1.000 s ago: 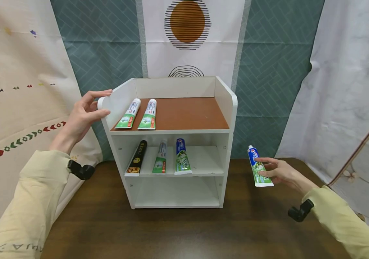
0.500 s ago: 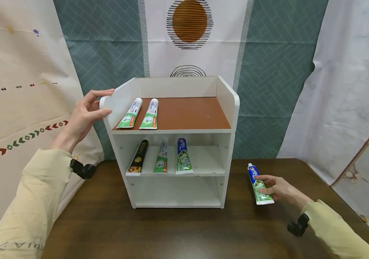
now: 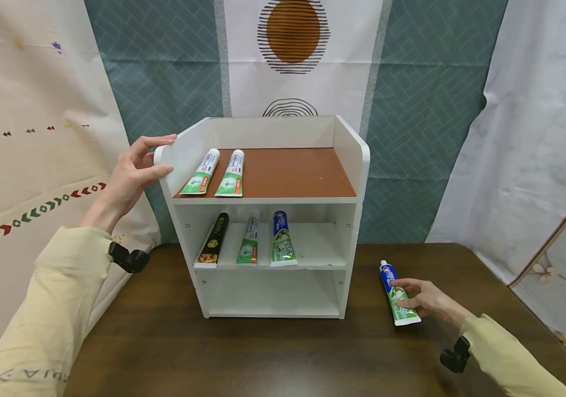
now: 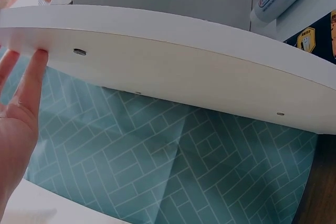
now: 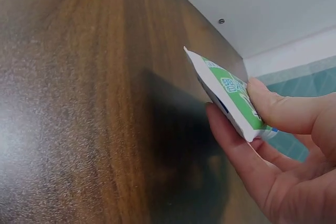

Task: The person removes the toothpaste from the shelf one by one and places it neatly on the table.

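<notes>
At the right of the head view, my right hand pinches a blue-and-green toothpaste tube between thumb and fingers, its cap pointing away from me. The right wrist view shows the same tube tilted, with a dark shadow on the tabletop beside it. My left hand grips the upper left side panel of a white three-level shelf. Fingertips touch the panel's outer face in the left wrist view.
Two white-and-green tubes lie on the brown top level. On the middle level are a black tube, a green-and-silver tube and another blue-and-green tube. The shelf stands on a dark wooden table, with hanging cloths around it.
My right hand has lowered the toothpaste tube toward the tabletop, right of the shelf. The left hand keeps its hold on the side panel.
</notes>
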The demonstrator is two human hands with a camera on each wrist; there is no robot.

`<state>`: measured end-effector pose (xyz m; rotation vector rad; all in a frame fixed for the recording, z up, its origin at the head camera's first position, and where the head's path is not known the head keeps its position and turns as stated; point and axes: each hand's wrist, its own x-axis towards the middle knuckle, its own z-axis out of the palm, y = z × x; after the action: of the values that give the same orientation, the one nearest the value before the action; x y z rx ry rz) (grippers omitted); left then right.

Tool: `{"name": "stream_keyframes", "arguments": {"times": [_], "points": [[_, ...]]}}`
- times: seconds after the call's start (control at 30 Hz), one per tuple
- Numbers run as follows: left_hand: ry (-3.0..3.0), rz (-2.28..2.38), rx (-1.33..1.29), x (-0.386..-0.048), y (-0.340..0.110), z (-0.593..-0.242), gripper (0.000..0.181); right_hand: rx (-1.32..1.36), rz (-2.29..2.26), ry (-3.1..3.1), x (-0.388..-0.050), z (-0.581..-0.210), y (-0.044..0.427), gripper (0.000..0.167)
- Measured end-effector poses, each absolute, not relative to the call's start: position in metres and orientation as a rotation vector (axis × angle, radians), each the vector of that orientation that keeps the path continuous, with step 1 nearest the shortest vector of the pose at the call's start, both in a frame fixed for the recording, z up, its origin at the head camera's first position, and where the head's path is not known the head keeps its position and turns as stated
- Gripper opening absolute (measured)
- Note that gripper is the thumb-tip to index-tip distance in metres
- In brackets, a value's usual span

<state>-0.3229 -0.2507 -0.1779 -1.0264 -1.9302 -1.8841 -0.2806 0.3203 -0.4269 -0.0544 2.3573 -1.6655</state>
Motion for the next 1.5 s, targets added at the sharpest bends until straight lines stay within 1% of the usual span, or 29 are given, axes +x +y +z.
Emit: {"name": "stream_keyframes", "arguments": {"times": [0.8, 1.27, 1.5], "points": [[-1.927, -1.883, -1.015, -0.324, -0.251, -0.178, 0.042, -0.033, -1.462, 2.575, -0.279, -0.435, 0.32, 0.058], [-1.919, -1.898, -1.032, -0.324, -0.251, -0.179, 0.042, -0.273, -1.439, 2.646, -0.281, -0.443, 0.331, 0.053], [-1.921, -1.906, -1.03, -0.324, -0.251, -0.18, 0.043, -0.354, -1.479, 2.628, -0.281, -0.446, 0.337, 0.054]]}}
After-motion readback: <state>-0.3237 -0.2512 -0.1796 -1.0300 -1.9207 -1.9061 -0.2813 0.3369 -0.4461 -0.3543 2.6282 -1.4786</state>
